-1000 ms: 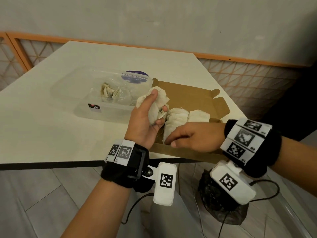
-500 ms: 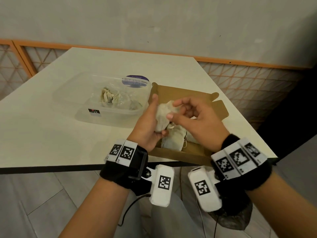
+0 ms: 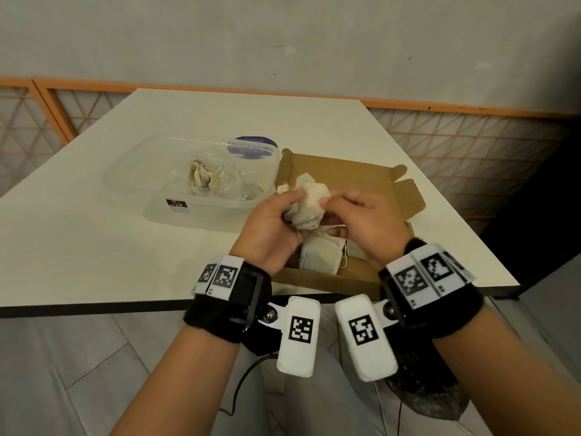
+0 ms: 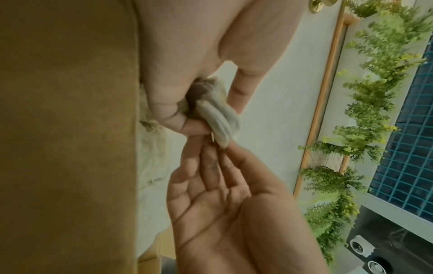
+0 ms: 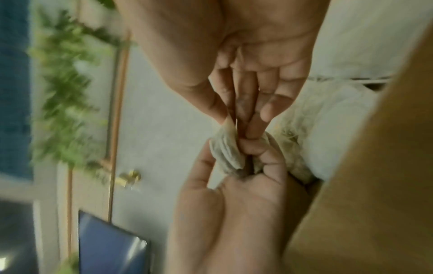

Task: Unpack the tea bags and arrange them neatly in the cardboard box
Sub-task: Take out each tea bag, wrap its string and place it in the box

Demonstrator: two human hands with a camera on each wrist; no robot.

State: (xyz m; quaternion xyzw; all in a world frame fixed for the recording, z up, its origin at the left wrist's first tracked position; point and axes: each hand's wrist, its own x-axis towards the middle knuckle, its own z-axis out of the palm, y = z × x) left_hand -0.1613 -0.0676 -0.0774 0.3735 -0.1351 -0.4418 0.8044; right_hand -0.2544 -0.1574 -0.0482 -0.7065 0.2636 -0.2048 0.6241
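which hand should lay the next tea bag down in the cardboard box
The right hand. It pinches the edge of the tea bags bunched in the left hand, so it can likely draw one free, and it hovers over the cardboard box.

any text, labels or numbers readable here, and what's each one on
No text can be read.
Round purple label on the clear plastic container: white print, too blurred to read.
Small black sticker on that container's front wall: a pale mark, no legible words.
White wrist-band tags and white camera housings: black-and-white square code patterns only; tiny characters beside them are too small.
Brown cardboard box and tea bags: no print visible.
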